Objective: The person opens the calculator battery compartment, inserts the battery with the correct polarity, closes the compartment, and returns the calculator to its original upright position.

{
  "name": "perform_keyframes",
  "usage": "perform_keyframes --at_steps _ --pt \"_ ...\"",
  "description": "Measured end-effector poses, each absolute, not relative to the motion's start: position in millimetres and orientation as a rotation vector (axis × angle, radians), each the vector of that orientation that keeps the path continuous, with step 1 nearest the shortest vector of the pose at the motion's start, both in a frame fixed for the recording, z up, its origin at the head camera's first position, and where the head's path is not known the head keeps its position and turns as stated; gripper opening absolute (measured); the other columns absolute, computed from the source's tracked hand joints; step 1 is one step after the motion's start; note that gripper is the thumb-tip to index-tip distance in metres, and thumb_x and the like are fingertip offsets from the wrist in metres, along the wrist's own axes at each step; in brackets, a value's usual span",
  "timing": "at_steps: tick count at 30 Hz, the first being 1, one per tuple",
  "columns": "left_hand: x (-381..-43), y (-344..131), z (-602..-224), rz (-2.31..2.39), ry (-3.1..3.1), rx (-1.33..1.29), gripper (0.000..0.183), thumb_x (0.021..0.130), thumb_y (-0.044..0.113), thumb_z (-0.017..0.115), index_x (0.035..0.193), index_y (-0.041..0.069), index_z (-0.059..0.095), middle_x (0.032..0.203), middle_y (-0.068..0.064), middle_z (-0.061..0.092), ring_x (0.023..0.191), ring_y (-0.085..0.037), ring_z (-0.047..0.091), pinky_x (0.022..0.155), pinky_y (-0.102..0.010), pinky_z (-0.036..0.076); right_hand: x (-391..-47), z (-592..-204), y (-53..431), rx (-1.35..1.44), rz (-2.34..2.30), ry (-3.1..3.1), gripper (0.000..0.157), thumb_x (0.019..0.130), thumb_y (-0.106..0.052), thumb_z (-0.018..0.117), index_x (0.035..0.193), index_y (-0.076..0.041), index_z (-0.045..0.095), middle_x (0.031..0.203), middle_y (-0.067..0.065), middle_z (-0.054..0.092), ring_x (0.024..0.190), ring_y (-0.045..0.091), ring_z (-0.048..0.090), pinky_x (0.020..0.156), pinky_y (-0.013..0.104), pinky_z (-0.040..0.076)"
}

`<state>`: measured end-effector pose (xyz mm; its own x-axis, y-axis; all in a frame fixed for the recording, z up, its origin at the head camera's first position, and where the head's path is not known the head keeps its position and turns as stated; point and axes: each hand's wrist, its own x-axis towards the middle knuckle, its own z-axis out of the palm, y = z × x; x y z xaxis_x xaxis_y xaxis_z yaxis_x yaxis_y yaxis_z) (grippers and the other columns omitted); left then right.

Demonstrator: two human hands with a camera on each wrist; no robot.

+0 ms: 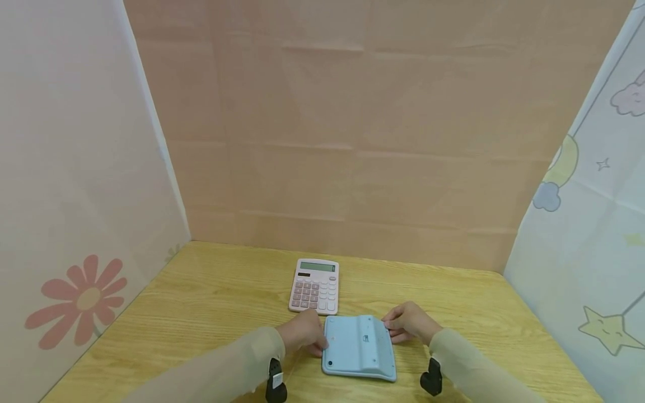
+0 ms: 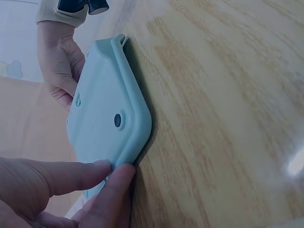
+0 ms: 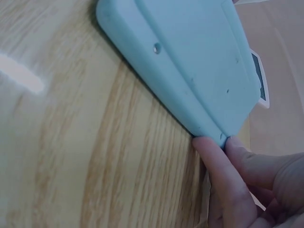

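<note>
A light blue calculator [image 1: 347, 344] lies back side up on the wooden table, showing a raised ridge, small screw holes and a round dark foot near one corner. On its left edge, my left hand [image 1: 304, 331] pinches the rim between thumb and index finger. My right hand [image 1: 410, 321] pinches the opposite edge near the far right corner. Close up in the right wrist view, thumb and index fingertips [image 3: 205, 142] meet at that corner of the blue casing [image 3: 190, 61]. The calculator's keys and display face down, hidden.
Just beyond the blue one, a pink calculator [image 1: 314, 286] lies face up, its display toward the back of the table [image 1: 211, 296]. A plain tan sheet [image 1: 342, 129] hangs behind, and printed sheets flank both sides.
</note>
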<state>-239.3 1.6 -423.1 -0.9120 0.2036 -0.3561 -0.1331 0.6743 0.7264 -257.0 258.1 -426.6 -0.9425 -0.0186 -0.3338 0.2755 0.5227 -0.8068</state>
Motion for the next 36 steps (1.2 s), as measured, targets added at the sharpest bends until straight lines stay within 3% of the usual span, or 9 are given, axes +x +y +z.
perform_keyframes --at_steps 11,19,24,29,36 --pt "-241 1 -421 1.14 2.425 0.04 0.017 0.075 -0.008 0.075 0.067 -0.001 0.062 0.064 -0.01 0.064 0.052 -0.014 0.065 0.052 -0.022 0.057 -257 -427 261 0.145 -1.378 2.428 0.012 0.09 0.004 0.062 0.1 0.007 0.066 0.086 0.012 0.065 0.07 0.018 0.062 0.066 0.034 0.062" --pt "-240 -2 -421 1.211 2.368 0.048 0.016 0.075 -0.008 0.075 0.068 -0.001 0.062 0.066 -0.009 0.063 0.054 -0.014 0.064 0.054 -0.024 0.059 -255 -409 261 -0.035 -1.252 2.367 0.03 0.095 -0.008 0.057 0.118 0.01 0.051 0.096 0.016 0.062 0.081 0.022 0.064 0.071 0.037 0.061" --pt "-241 -4 -422 1.228 2.347 0.049 0.015 0.075 -0.008 0.075 0.069 -0.002 0.063 0.068 -0.01 0.064 0.055 -0.014 0.065 0.055 -0.024 0.059 -252 -390 250 -0.091 -1.242 2.397 0.038 0.096 -0.014 0.058 0.125 0.01 0.048 0.114 0.022 0.059 0.094 0.028 0.064 0.078 0.045 0.06" --pt "-243 -5 -425 1.228 2.331 0.044 0.015 0.076 -0.007 0.075 0.073 -0.002 0.061 0.073 -0.011 0.063 0.055 -0.015 0.066 0.055 -0.023 0.059 -244 -383 237 -0.163 -1.269 2.373 0.032 0.095 -0.016 0.06 0.116 0.006 0.053 0.105 0.017 0.059 0.087 0.025 0.062 0.072 0.042 0.06" --pt "-244 -5 -425 1.264 2.306 0.047 0.017 0.076 -0.009 0.074 0.078 -0.002 0.058 0.077 -0.013 0.061 0.057 -0.015 0.066 0.056 -0.024 0.059 -232 -387 215 -0.056 -1.134 2.456 0.015 0.091 -0.013 0.064 0.096 -0.002 0.055 0.091 0.009 0.059 0.076 0.022 0.059 0.061 0.036 0.06"
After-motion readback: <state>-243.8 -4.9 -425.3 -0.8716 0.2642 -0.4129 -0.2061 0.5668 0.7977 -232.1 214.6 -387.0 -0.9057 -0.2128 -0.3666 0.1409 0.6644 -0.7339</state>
